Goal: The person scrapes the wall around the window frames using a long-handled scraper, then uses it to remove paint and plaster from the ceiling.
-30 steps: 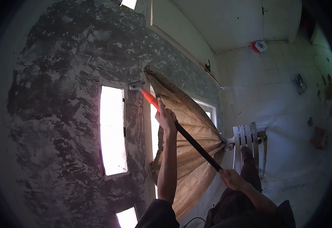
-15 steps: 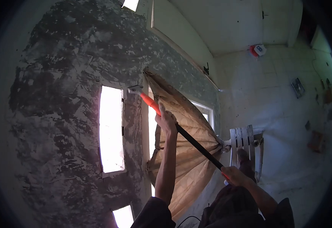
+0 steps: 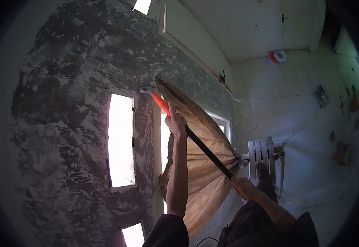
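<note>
A long-handled scraper (image 3: 208, 151) with an orange neck and a black shaft runs diagonally across the view. Its flat head (image 3: 147, 89) is at the patchy grey wall (image 3: 76, 123), just past the upper corner of a narrow bright opening (image 3: 121, 140). My left hand (image 3: 176, 123) is closed round the shaft below the orange neck, one finger stretched along it. Further down, my right hand (image 3: 246, 189) grips the orange lower end. Behind the shaft hangs a tan curtain (image 3: 200, 177), gathered to a knot and partly covering a window.
Below me is a slatted wooden stand (image 3: 258, 150), with my foot on its slats. A red and white container (image 3: 277, 57) stands on the pale floor (image 3: 303, 107) beyond. Various small items lie at the far right. A door-like panel (image 3: 196, 41) juts out near the top.
Both hands and the scraper have shifted slightly up and left. The scraper head sits a little higher on the wall, beside the curtain's top corner.
</note>
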The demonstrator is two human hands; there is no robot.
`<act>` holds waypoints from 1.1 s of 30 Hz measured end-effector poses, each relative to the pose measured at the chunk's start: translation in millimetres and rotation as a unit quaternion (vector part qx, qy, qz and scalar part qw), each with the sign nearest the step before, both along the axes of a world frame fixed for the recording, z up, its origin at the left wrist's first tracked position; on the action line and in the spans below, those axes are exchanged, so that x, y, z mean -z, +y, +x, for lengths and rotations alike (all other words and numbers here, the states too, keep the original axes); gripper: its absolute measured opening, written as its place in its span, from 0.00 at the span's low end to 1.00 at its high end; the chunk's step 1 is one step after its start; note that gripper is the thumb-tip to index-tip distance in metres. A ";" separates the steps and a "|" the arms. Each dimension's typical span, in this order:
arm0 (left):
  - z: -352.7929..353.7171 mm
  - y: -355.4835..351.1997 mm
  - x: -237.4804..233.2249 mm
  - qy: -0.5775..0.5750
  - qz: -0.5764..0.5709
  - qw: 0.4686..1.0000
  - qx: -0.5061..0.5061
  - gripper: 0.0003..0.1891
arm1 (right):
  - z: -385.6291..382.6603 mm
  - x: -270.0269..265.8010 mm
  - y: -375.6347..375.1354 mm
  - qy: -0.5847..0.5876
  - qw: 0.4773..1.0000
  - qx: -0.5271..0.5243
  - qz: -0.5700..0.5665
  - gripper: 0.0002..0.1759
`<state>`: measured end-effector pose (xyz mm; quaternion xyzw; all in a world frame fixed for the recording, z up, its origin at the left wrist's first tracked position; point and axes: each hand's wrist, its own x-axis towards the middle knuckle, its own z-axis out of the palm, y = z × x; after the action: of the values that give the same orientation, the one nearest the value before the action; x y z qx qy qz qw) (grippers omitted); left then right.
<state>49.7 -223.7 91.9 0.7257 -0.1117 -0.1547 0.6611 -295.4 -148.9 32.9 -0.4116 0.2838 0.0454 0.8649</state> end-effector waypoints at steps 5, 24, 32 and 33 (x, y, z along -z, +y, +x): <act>-19.9 25.9 -12.3 0.040 -0.016 0.999 -0.015 0.22 | -21.0 -7.5 15.9 0.040 0.997 -0.043 -0.046 0.29; 0.6 7.1 0.7 0.014 0.016 1.000 0.018 0.21 | -10.0 -17.9 -6.5 0.043 0.998 -0.036 0.003 0.30; 7.5 -14.0 -11.1 0.053 -0.011 0.998 0.016 0.24 | 12.8 -27.1 -24.7 0.065 0.998 -0.022 0.011 0.30; -2.0 -7.0 -13.2 0.028 -0.030 0.999 0.026 0.22 | 6.5 -30.3 -22.3 0.061 0.998 -0.023 0.009 0.30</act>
<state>47.6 -230.6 105.1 0.6978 -0.1165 -0.1887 0.6811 -288.9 -171.1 63.2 -0.4067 0.3264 0.0931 0.8481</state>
